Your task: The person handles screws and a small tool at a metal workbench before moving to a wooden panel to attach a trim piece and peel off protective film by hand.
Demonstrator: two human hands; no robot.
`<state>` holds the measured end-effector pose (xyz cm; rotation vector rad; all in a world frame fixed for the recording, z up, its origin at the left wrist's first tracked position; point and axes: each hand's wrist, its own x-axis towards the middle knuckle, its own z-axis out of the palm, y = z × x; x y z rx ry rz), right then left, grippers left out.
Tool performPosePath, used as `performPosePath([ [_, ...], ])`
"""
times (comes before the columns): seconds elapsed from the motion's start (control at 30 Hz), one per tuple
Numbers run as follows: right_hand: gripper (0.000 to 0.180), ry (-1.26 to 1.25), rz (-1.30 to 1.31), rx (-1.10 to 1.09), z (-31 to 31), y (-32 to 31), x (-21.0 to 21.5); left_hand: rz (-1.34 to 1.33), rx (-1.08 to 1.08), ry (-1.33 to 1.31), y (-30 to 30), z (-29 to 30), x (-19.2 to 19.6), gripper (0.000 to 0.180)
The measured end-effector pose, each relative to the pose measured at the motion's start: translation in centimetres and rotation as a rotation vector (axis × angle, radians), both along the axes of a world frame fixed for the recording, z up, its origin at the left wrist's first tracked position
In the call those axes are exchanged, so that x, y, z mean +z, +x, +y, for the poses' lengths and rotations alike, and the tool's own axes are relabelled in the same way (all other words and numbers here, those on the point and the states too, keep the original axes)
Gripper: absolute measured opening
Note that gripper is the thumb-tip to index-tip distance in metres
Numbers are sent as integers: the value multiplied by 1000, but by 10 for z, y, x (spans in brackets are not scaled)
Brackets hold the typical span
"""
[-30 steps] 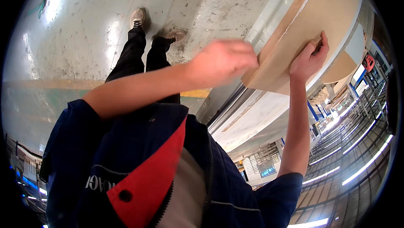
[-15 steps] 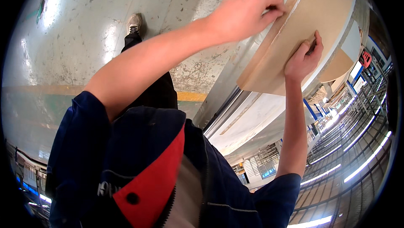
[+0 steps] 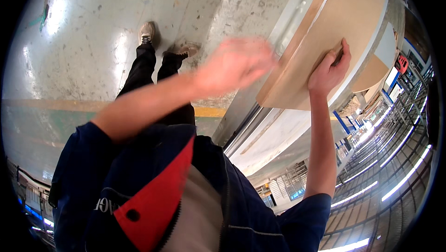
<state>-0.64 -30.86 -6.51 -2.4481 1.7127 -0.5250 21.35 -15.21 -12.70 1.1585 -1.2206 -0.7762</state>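
A large tan board (image 3: 344, 15) with a pale rounded edge lies on a work surface at the upper right. My right hand (image 3: 329, 68) rests on its face, fingers curled around a small dark spot on the board, arm stretched straight out. My left hand (image 3: 234, 63) hovers just left of the board's near edge. It is blurred by motion, shows nothing in it, and its fingers point toward the board. Below are my dark blue jacket with a red lapel (image 3: 153, 196), black trousers and two shoes (image 3: 147, 32).
A white sheet and metal frame (image 3: 265, 135) run under the board. The grey concrete floor (image 3: 93, 43) has a yellow line (image 3: 209, 111) and a green band. Racks and strip lights (image 3: 390, 159) fill the right side; a red object (image 3: 402, 63) stands beyond the board.
My left hand went up to the board's edge, then came back down and to the left, off the board. My right hand stayed on the board's face.
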Motion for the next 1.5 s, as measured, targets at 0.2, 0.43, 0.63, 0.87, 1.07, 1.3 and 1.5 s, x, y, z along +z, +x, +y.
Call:
performPosePath([
  [0.2,48,-1,-2,19,-2,5,-1,11,137,-1,7,-83,-1,12],
  [0.43,48,-6,0,27,-2,1,1,59,-308,-79,-35,80,-14,20],
  [0.63,49,20,-14,15,0,0,-1,90,-253,41,-19,75,-4,20],
  [0.87,49,26,-19,9,-2,3,-1,128,-222,96,-41,101,10,21],
  [1.07,48,-8,-27,20,-3,2,-2,141,-214,76,-66,119,25,21],
  [1.3,47,1,-66,18,-1,-1,-4,180,-246,112,-65,131,27,21],
  [1.5,46,-67,-89,81,-5,-10,-7,-45,-241,31,-47,111,36,14],
])
